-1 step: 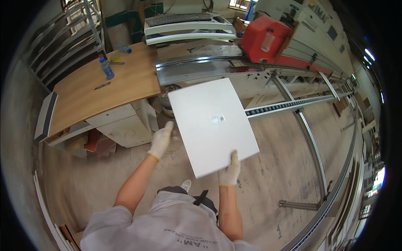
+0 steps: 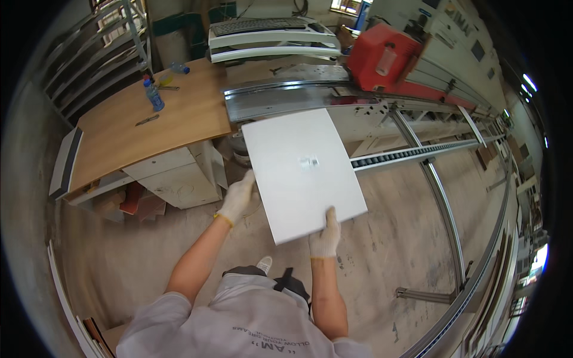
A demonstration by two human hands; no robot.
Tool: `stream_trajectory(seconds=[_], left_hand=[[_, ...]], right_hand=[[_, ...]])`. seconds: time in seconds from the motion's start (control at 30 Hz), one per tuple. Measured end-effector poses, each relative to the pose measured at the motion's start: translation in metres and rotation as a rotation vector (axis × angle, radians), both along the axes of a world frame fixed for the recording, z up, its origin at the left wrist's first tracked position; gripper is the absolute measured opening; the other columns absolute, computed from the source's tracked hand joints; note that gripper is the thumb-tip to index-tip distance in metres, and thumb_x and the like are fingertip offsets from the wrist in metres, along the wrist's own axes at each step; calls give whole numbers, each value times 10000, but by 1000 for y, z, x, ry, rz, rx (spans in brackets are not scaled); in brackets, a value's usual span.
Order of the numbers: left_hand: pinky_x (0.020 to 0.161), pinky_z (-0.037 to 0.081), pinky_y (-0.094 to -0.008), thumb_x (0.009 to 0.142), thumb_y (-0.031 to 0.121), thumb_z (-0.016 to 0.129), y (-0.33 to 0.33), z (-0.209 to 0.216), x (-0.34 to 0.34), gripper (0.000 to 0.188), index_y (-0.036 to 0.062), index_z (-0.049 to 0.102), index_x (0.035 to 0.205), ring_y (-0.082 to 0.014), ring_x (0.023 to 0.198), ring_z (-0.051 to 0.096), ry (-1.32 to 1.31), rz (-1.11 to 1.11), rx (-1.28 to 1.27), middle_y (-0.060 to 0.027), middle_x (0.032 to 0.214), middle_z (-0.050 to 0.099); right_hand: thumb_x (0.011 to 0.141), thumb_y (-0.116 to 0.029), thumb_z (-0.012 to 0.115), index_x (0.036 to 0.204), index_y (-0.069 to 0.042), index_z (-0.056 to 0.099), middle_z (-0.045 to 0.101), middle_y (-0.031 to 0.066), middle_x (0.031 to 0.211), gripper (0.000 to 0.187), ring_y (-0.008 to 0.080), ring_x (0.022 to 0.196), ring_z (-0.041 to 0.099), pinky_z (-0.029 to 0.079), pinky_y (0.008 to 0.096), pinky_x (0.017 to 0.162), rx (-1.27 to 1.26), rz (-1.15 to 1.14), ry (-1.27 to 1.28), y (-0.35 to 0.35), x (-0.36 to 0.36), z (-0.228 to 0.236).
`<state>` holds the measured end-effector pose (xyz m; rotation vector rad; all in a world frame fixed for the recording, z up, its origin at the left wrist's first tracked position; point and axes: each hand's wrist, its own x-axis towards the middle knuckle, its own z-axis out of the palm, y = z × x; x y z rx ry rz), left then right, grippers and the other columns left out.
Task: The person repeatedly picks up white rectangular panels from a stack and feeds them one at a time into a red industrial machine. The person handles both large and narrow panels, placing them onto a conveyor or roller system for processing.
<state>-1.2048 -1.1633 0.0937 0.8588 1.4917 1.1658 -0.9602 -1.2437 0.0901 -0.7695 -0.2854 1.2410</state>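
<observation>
A white rectangular board [image 2: 298,185] with a small printed label [image 2: 308,163] is held tilted in front of me. My right hand [image 2: 325,235], in a pale knit glove with a yellow cuff, grips its near edge. The right thumb lies on top of the board, while the fingers are hidden beneath. At the left edge is my left hand [image 2: 239,198], gloved the same way, closed against the board with its fingertips partly out of sight.
A wooden-topped desk [image 2: 173,128] stands left, carrying a blue-capped bottle [image 2: 153,96]. Beyond the board is a machine with a red housing [image 2: 382,58] and a metal bed [image 2: 286,104]. A roller rail [image 2: 418,152] runs right. A keyboard [image 2: 259,25] sits on a white shelf behind.
My left hand has come up and right, from beside the board to its left edge. The board's near edge and my right hand have shifted slightly away from me.
</observation>
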Motion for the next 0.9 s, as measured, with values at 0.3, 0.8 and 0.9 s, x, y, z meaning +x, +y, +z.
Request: stream_trajectory(seconds=[0.3,0.8,0.9], left_hand=[[929,545,-424,940,637,678,102,-12,32,764,-113,785,1041,-372,1021,762,259,15,-55,-283,993,787],[939,523,-496,974,704,561,173,-18,46,899,-176,736,1033,-483,986,717,566,-103,-174,-379,961,727],[948,528,-487,970,705,563,188,-7,55,894,-168,743,1039,-466,1013,728,559,-146,-179,-365,985,743]], right_hand=[[1100,-157,648,1446,49,567,666,155,1356,411,294,1237,660,572,424,1011,-205,189,-79,142,4,-17],[1067,-281,701,1364,124,620,724,192,1284,509,310,1148,719,621,427,936,-441,547,-249,206,68,-6],[1080,-298,677,1314,140,628,747,229,1208,499,360,1059,752,652,450,899,124,719,-962,214,89,-3]])
